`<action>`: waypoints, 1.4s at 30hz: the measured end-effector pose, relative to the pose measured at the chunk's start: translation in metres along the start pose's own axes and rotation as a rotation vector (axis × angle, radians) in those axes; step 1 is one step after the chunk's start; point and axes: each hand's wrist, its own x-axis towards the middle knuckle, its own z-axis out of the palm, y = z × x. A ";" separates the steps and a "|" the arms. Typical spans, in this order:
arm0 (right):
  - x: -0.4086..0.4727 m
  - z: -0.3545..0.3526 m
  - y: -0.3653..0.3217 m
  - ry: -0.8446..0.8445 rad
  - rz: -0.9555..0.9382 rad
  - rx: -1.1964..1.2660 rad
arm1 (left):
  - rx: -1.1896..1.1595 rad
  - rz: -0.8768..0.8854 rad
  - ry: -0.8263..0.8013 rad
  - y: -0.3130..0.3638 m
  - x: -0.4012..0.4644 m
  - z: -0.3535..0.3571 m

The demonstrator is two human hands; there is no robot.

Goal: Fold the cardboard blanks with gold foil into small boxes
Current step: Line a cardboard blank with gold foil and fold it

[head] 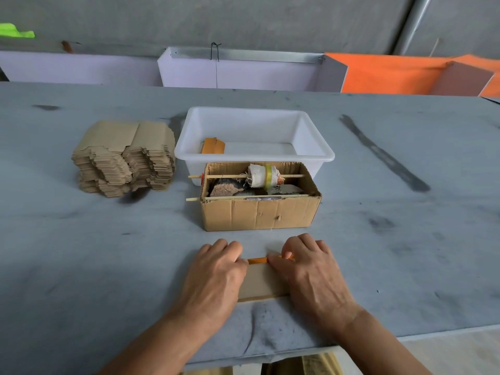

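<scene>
One cardboard blank [261, 282] lies flat on the tabletop [81, 253] at lower centre of the frame, plain brown side up, with a thin gold-orange strip showing along its far edge. It is grasped at that far edge by both hands: the left hand [216, 274] has fingers curled over the left part, and the right hand [311, 269] pinches the right part, thumb tucked under the edge. Neither grip is released.

The step in hand is judged to be the first fold along the far flap. For a clean crease, the panel should be kept pinned flat by the palms, the flap lifted evenly by both hands at once, and the fold run along the scored line, not across it.

A stack of blanks [124, 158] sits at left of centre. A white tub [311, 131] at centre holds one gold piece [213, 146]. Just in front of it stands an open carton [257, 215] with sticks and a cloth roll.
</scene>
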 end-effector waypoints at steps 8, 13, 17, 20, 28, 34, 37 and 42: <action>-0.011 0.003 0.009 0.013 0.136 0.031 | -0.151 -0.086 -0.063 -0.005 -0.007 -0.005; -0.016 0.006 0.007 0.070 0.149 0.077 | -0.211 -0.259 -0.207 -0.006 0.022 0.006; -0.016 0.005 0.011 0.061 0.141 0.114 | -0.443 -0.319 -0.294 -0.003 0.034 0.016; -0.015 0.005 0.011 0.041 0.133 0.159 | -0.470 -0.405 -0.393 -0.006 0.037 0.016; -0.013 0.001 0.010 0.050 0.350 0.480 | -0.452 -0.497 -0.433 -0.004 0.034 0.012; -0.009 -0.008 0.008 -0.019 0.557 0.766 | -0.570 -0.501 -0.417 -0.009 0.026 0.005; -0.006 -0.011 0.007 0.010 0.767 1.026 | -0.837 -0.652 -0.410 -0.015 0.028 -0.001; -0.003 -0.017 0.003 -0.021 0.975 1.599 | -1.196 -0.849 -0.322 -0.022 0.034 -0.011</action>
